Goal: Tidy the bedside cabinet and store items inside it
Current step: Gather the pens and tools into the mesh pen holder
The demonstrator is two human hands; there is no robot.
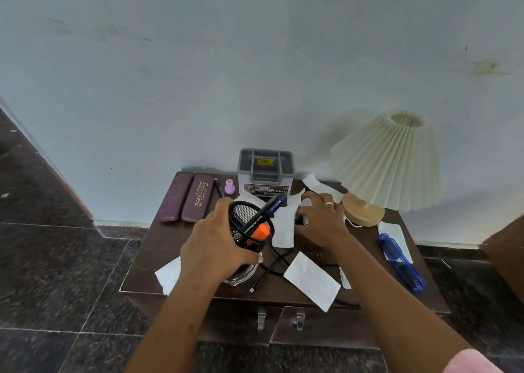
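Head view: my left grip (215, 242) clasps the black mesh pen cup (242, 235), tilted, with a blue pen (269, 206) and orange marker (259, 230) inside, above the dark desk (147, 255) front-left. Right grip (320, 216) rests on white paper (283, 225); I cannot tell whether it's clenched.
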